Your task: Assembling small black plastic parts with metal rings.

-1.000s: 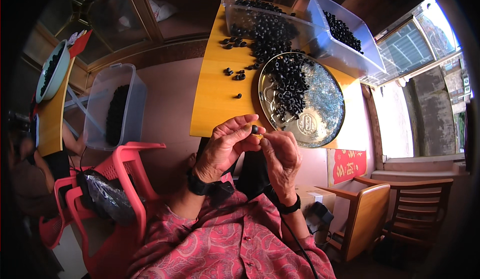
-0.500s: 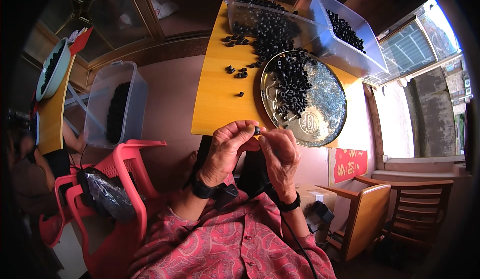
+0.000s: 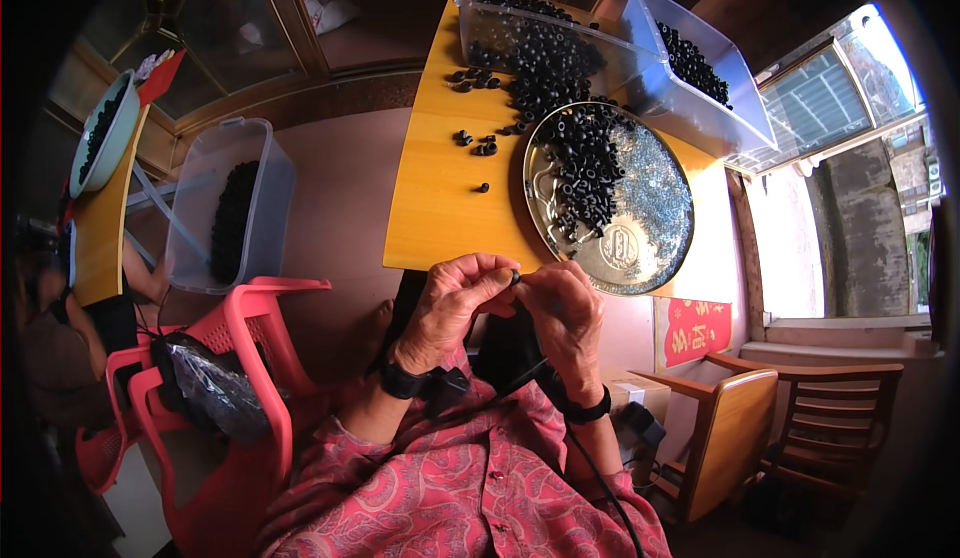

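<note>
Pinching a black piece (image 3: 515, 278) at two o'clock from our left hand (image 3: 447, 303), we can't tell whether our right hand (image 3: 566, 313) grips it.

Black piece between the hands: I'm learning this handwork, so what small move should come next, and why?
Probably press the black piece lightly with the right hand while the left hand steadies it: both hands meet closely at it, and the left appears to pinch it. Whatever the right holds is hidden.

A pinky-red shirt (image 3: 430, 493) is showing pale swirls and little round buttons (image 3: 497, 476), a black band (image 3: 402, 382) is circling each wrist, and a black cord (image 3: 612, 496) is running down on the right.
</note>
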{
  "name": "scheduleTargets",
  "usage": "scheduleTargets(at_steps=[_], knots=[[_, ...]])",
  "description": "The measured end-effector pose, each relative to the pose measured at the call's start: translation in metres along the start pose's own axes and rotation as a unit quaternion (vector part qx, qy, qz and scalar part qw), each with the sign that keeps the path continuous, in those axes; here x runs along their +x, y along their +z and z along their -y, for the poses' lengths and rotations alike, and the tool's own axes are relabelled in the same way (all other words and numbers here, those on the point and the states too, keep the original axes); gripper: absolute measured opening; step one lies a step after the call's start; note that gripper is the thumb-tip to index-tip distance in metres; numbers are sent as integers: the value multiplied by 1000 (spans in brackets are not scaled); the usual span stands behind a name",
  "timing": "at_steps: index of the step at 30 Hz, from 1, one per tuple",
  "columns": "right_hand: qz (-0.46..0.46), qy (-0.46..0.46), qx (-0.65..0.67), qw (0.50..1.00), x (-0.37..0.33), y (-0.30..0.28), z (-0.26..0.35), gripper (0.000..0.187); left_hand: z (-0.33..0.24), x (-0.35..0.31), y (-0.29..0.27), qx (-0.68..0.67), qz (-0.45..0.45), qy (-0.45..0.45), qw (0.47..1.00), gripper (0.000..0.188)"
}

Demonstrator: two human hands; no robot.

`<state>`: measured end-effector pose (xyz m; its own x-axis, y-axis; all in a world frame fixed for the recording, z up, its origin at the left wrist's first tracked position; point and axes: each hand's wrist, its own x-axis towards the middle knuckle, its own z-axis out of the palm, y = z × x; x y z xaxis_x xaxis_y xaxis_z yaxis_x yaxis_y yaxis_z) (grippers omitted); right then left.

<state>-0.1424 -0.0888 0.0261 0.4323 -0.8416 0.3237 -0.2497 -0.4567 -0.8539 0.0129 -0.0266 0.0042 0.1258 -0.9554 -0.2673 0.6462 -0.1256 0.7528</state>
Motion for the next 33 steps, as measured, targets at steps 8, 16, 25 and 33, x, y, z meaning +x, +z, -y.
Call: scheduleTargets(at_steps=[8, 16, 25, 33], knots=[[37, 72, 55, 995, -3, 3, 3, 16, 5, -1, -12, -71, 38, -32, 996, 20], [33, 185, 209, 960, -4, 6, 11, 11, -3, -4, -12, -50, 63, -35, 996, 20], [65, 236, 261, 934, -1, 3, 16, 7, 9, -2, -19, -177, 82, -67, 979, 20], [40, 131, 88, 987, -1, 10, 13, 11, 5, -7, -11, -126, 56, -40, 990, 23]])
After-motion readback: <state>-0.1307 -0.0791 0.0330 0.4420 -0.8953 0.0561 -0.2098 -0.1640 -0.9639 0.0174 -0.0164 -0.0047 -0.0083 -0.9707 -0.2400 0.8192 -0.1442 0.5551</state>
